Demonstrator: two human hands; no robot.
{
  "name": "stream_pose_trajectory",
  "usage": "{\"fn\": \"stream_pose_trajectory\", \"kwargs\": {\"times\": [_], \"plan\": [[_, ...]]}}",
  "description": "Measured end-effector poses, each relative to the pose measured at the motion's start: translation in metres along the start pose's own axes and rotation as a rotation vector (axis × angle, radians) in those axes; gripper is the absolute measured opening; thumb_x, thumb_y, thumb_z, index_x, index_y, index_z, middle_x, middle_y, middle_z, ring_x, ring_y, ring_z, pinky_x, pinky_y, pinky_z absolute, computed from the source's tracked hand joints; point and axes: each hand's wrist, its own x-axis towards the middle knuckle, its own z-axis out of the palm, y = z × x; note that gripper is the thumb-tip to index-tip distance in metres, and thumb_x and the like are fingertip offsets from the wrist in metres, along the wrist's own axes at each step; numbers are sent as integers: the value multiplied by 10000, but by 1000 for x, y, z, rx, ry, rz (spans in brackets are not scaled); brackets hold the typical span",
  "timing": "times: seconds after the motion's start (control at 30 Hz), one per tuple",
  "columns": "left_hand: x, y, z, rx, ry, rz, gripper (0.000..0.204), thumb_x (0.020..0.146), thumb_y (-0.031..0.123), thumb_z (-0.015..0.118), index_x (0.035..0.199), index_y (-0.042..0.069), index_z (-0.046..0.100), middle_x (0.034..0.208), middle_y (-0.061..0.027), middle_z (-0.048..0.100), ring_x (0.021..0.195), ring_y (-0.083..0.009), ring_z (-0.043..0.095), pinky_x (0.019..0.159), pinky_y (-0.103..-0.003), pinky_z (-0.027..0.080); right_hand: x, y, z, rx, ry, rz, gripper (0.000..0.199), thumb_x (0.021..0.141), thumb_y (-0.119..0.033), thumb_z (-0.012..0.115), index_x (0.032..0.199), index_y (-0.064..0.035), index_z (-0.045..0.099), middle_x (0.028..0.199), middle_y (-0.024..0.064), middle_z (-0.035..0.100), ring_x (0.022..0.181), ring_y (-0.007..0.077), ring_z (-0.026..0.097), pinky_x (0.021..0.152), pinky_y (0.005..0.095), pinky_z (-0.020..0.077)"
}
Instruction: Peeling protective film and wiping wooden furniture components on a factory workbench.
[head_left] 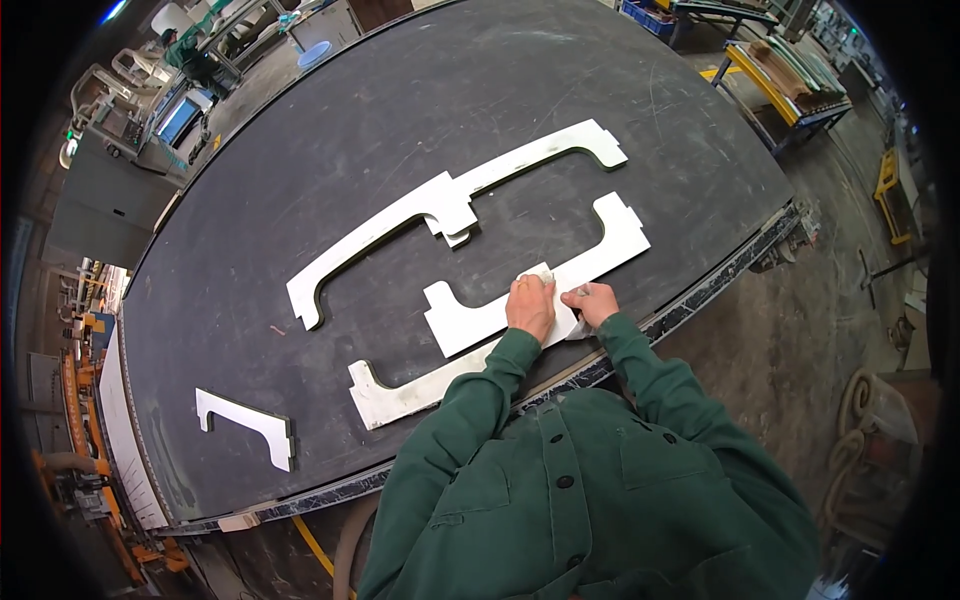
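Observation:
My left hand (531, 306) is on the upper end of a white bracket-shaped piece (400, 398), fingers bent down over it. Beside it my right hand (592, 303) is closed in a pinch at the same piece's edge; what it holds is too small to make out. A crumpled translucent scrap (580, 330) shows just below that hand. Another white bracket-shaped piece (607, 250) lies partly under or against the one I touch; my hands hide where they meet. Farther off, two long white pieces (385, 222) (535, 153) overlap end to end.
All this lies on a large dark table (420, 120) with a worn near edge (690, 285). At the left is a smaller white piece (247, 416). A person (187, 58) stands beyond the far left. A yellow-framed cart (770, 85) with stacked panels is at the far right.

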Motion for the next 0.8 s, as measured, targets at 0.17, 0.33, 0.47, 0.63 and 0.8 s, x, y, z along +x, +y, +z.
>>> {"fn": "stream_pose_trajectory", "kwargs": {"times": [0.17,0.33,0.47,0.63,0.8], "plan": [[-6,-3,-6,-141,50,-205,221,840,196,581,770,11,483,709,-174,531,696,-352,526,628,-427,417,1,5,1,53,31,9,219,760,-172,709,854,16,647,701,18,613,551,75,485,499,229,385],[-19,-4,-10,-233,114,-396,240,853,215,583,768,6,499,713,-182,558,650,-329,550,605,-393,432,-9,-2,8,139,22,45,206,750,-99,697,889,45,650,814,83,660,707,136,594,668,279,469],[-22,0,-11,-354,201,-503,230,876,202,567,774,10,489,693,-176,553,623,-320,542,581,-394,430,-9,-2,6,154,16,50,217,749,-89,697,911,48,649,829,82,659,718,138,594,666,283,469],[-28,-10,-13,-550,285,-616,231,887,200,567,789,2,499,662,-93,538,589,-166,488,564,-317,424,-15,-11,7,119,22,116,265,739,-105,712,933,60,637,839,89,657,709,139,590,646,279,464],[-26,-8,-28,-646,347,-688,226,894,208,565,787,14,519,685,-10,515,640,-79,438,592,-242,399,-3,7,5,140,32,103,271,733,-106,718,925,67,635,831,93,654,684,143,586,624,277,459]]}}
